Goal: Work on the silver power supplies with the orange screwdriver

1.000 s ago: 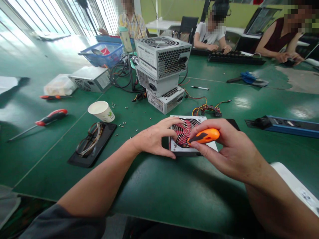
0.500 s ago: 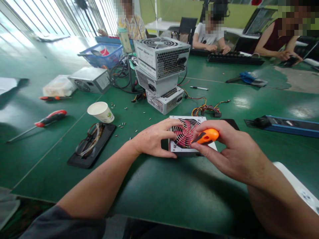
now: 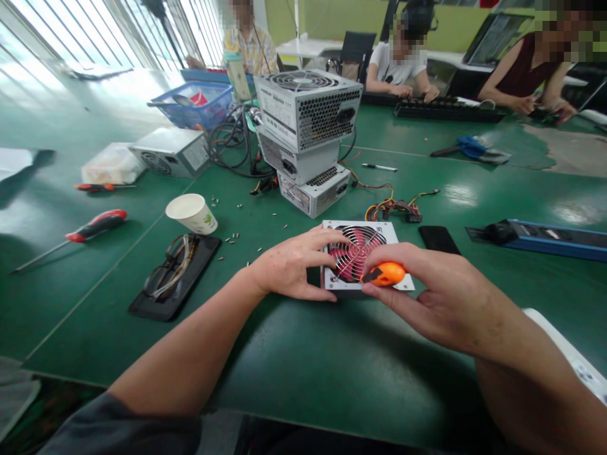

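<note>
In front of me on the green table lies a power supply [image 3: 396, 232], its white metal face up, with a red fan under a round wire grille [image 3: 356, 251]. My left hand [image 3: 298, 262] grips its left side, fingers over the grille and thumb at the near edge. Closed around the orange and black handle of a screwdriver [image 3: 389, 274] is my right hand [image 3: 429, 291]. The handle is over the near right part of the power supply. The screwdriver's tip is hidden beneath my fingers and the handle.
Stacked power supplies [image 3: 308, 117] stand beyond my hands, beside cables [image 3: 393, 208]. To the left are a paper cup [image 3: 192, 213], small loose screws [image 3: 231, 238], glasses [image 3: 165, 272] on a black case and a red-black screwdriver [image 3: 97, 226]. A black phone [image 3: 439, 240] lies right. People sit opposite.
My right hand and the screwdriver have shifted slightly towards me and left, uncovering more of the black phone and the panel's right side. My left hand has stayed in place.
</note>
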`<state>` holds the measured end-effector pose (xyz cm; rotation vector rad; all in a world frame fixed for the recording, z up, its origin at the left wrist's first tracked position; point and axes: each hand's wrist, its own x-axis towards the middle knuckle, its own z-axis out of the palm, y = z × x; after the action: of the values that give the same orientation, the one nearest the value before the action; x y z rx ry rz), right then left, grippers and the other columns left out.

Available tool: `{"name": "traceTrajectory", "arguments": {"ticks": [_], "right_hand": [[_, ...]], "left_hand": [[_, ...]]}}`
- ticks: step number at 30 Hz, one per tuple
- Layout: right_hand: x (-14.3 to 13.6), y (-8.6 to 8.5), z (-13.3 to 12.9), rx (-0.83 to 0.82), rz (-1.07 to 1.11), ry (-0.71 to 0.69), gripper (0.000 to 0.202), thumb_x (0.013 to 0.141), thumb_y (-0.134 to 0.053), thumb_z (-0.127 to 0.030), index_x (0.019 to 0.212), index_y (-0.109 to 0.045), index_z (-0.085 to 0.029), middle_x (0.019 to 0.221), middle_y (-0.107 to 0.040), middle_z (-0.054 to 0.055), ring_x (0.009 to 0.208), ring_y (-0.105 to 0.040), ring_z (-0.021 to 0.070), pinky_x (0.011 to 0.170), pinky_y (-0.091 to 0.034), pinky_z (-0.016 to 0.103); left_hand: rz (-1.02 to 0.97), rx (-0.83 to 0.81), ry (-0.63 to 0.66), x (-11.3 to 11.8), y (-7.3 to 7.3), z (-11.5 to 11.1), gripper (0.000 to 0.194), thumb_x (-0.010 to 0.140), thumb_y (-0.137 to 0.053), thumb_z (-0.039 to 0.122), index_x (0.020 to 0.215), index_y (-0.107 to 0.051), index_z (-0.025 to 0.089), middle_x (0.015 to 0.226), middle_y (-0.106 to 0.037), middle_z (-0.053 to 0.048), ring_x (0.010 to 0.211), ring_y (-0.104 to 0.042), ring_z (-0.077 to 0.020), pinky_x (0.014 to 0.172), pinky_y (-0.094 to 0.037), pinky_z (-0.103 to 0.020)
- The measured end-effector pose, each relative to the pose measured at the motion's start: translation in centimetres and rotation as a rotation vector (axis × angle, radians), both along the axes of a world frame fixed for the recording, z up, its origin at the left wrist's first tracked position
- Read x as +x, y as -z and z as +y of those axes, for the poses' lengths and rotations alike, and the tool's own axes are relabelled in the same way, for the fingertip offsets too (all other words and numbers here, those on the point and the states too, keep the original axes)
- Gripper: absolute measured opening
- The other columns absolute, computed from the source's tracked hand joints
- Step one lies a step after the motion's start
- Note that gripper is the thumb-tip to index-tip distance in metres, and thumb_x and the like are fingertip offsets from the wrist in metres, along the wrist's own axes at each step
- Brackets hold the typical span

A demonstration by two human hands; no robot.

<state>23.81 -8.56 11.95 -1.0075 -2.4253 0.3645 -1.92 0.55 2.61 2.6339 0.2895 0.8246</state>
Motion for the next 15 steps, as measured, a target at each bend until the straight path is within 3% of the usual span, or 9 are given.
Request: {"name": "traceTrajectory", "arguments": {"ticks": [5,8,15], "right_hand": [[-0.3,0.2,-0.1,0.046,0.204,0.154,0.031,0.089,-0.076,-0.029,0.117,-0.062,-0.028,0.105,-0.075,0.003,0.087,-0.075,0.0206,0.074,-0.059,0.032],[-0.5,0.6,-0.3,0.027,0.347,0.174,0.035,0.087,-0.079,-0.027,0.118,-0.062,-0.029,0.106,-0.075,0.004,0.091,-0.075,0.0226,0.079,-0.062,0.035],[-0.9,1.4,-0.4,0.026,0.373,0.193,0.035,0.086,-0.079,-0.028,0.118,-0.064,-0.031,0.107,-0.075,0.005,0.094,-0.075,0.0262,0.082,-0.064,0.041]], "left_hand": [[0.015,0.041,-0.001,0.1,0.1,0.0,0.057,0.078,-0.085,0.046,0.124,-0.070,0.016,0.151,-0.055,-0.025,0.142,-0.053,-0.0401,0.121,-0.041,-0.063],[0.014,0.033,-0.001,0.1,0.1,-0.1,0.058,0.078,-0.084,0.046,0.125,-0.069,0.017,0.150,-0.056,-0.024,0.141,-0.054,-0.0401,0.120,-0.041,-0.064],[-0.012,0.006,-0.023,0.1,0.3,-0.1,0.056,0.076,-0.086,0.048,0.123,-0.071,0.020,0.147,-0.060,-0.021,0.138,-0.058,-0.0385,0.123,-0.037,-0.064]]}}
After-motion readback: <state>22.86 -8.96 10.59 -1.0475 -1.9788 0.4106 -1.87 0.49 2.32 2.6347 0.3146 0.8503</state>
